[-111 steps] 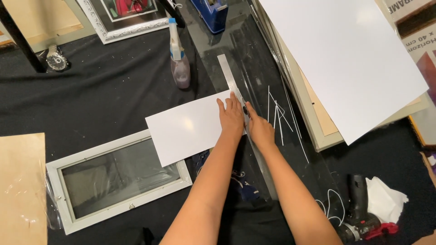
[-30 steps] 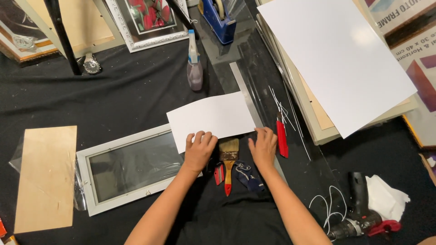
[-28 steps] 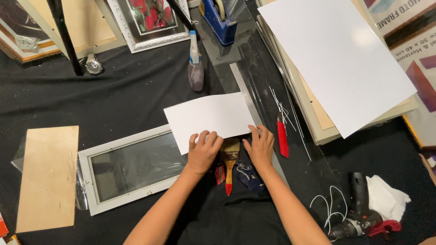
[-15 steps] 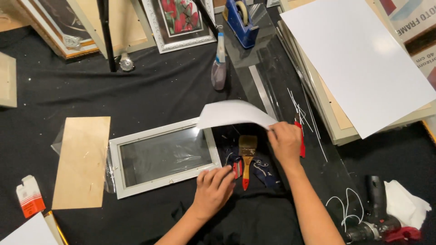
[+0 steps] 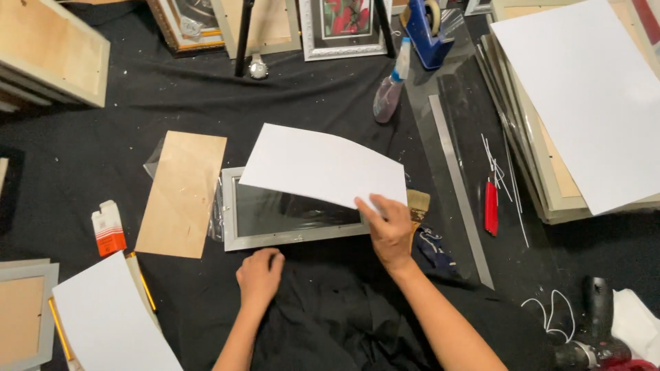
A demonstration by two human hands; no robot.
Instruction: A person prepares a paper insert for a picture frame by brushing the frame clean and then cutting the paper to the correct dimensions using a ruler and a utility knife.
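Now the white sheet [image 5: 323,167] hangs tilted over the grey glazed frame [image 5: 292,216], pinched at its near right corner by the right hand [image 5: 390,230]. The left hand [image 5: 260,275] rests loosely curled on the black cloth [image 5: 103,137] just below the frame's near edge, holding nothing. A plywood panel [image 5: 182,192] lies just left of the frame. A moment ago the sheet curled farther right, beside the brush [image 5: 417,203]; before that it lay flat.

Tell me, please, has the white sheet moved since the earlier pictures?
Yes. The white sheet lay flat beside the ruler; the right hand now holds it lifted leftward, away from the ruler, over the grey frame.
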